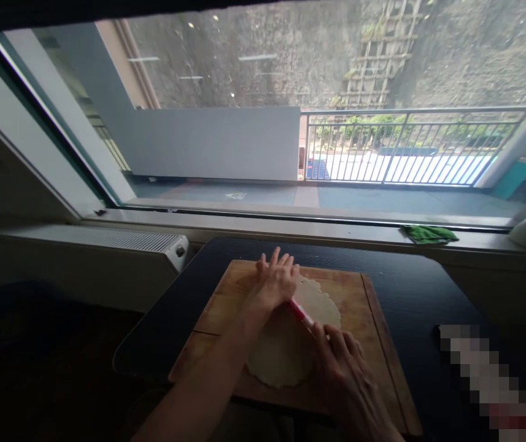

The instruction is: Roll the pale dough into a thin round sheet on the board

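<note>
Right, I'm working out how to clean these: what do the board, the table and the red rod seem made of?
Board: apparently matt wood, from its mottled brown surface and straight seams. Table: black with a slight sheen; possibly painted wood or laminate. Red rod: perhaps smooth plastic, given its even colour; much of it is hidden.

Bright window point(263, 86) backlights dim foreground; pale reflections; edges stretched; lower right pixelated.

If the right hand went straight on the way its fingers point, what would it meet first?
Past the red rod at its fingers, the right hand would probably meet the left hand first; their relative heights are hard to judge here.
</note>
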{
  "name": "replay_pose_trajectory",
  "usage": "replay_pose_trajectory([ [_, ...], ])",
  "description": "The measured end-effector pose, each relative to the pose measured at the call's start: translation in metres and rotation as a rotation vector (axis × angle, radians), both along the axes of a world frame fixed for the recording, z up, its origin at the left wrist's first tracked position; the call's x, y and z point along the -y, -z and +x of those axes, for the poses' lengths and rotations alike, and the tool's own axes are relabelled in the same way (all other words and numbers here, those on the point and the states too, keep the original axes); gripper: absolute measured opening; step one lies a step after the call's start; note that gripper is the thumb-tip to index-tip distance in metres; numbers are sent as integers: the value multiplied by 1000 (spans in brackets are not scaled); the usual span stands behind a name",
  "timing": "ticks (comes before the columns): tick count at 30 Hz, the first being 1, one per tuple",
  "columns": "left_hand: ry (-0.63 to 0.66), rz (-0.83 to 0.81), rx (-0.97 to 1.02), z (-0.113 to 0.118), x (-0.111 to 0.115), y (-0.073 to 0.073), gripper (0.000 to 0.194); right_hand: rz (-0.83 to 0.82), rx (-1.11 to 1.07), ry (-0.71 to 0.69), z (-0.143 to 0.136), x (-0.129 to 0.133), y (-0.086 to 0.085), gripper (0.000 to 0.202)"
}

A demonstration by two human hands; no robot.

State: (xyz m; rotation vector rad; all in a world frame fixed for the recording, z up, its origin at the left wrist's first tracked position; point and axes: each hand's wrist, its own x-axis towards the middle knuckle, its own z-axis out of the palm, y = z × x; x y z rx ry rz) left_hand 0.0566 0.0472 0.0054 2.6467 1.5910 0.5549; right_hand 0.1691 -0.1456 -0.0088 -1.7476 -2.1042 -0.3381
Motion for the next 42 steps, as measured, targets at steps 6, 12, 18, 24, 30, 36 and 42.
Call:
replay_pose_trajectory([
  [6, -38, -14, -24, -51, 15, 8, 47, 21, -152, -64, -10, 8, 6, 48],
  [12, 55, -31, -40, 47, -13, -1, 49, 78, -162, 33, 7, 16, 8, 38],
  [18, 148, -24, -6, 81, -17, -6, 47, 54, -87, 102, 1, 14, 1, 37],
  [24, -21, 46, -6, -14, 1, 7, 44, -41, -118, 36, -15, 11, 1, 43],
  [30, 7, 32, -46, 26, -6, 3, 37, 41, -159, 76, -2, 15, 6, 39],
  [36, 169, -2, -5, 109, -18, 0, 36, 145, -72, 168, 6, 17, 17, 44],
  [42, 194, 88, 41, 50, 5, -3, 37, 122, -41, 209, 4, 6, 15, 47],
])
